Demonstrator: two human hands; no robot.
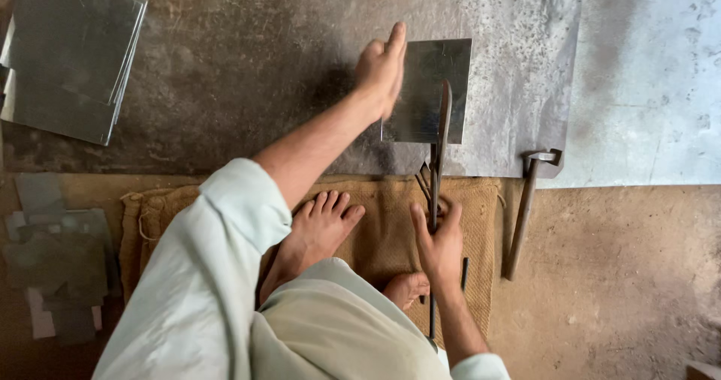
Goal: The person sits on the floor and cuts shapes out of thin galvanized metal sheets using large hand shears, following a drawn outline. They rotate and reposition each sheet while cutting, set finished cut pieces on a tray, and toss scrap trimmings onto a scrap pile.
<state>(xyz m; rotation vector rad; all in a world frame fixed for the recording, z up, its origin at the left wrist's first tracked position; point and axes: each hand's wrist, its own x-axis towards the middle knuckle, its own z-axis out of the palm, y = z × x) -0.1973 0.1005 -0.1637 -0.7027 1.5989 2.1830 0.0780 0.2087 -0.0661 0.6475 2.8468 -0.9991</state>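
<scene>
My left hand (381, 68) holds the left edge of a small square metal sheet (429, 87), lifted above the floor. My right hand (437, 239) grips the handles of long metal shears (438, 147), whose blades bite into the sheet from its lower edge. My bare foot (319, 230) rests on a burlap mat (390, 222) under the shears. A second foot (405, 288) shows just below my right hand.
A large metal sheet (526, 64) covers the floor ahead. A hammer (524, 207) lies to the right of the mat. A stack of square metal sheets (71, 53) sits at the far left, with several metal offcuts (56, 252) lower left.
</scene>
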